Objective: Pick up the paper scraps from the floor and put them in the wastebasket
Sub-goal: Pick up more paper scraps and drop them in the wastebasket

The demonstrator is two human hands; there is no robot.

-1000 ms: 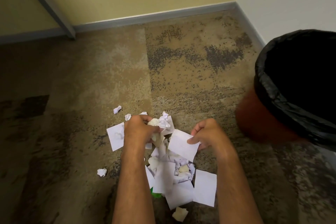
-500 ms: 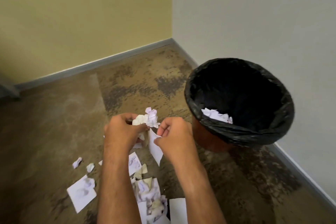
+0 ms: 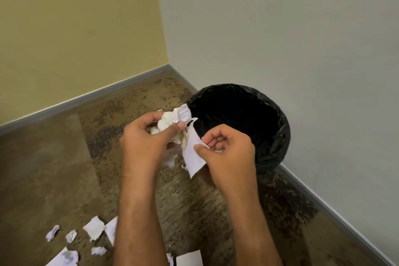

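Beside the wastebasket (image 3: 278,127), at its near-left rim, both hands are raised above the carpet (image 3: 64,168). The left hand (image 3: 146,142) is clenched around a wad of crumpled paper scraps (image 3: 170,120), the top of which overlaps the rim's left edge. The right hand (image 3: 228,149) pinches a flat white sheet (image 3: 193,155) between thumb and curled fingers; the sheet hangs down in front of the basket's near wall, and its upper end touches the wad. The two hands are close together with only paper between them.

The wastebasket is lined with a black bag (image 3: 267,157) folded over the rim, and its mouth is open and dark; what lies inside cannot be told. It stands close to the pale wall (image 3: 280,28), near the corner where that wall meets the yellow wall (image 3: 75,28). A grey baseboard (image 3: 336,214) runs past the basket on its right.

Left of the basket and nearer the camera, more loose scraps (image 3: 94,228) lie on the carpet, some crumpled, some flat, and the corner of a larger white sheet (image 3: 189,258) shows between the forearms at the bottom edge. The carpet left of the basket, toward the yellow wall, is bare and open; on the basket's right only a narrow strip lies before the baseboard.
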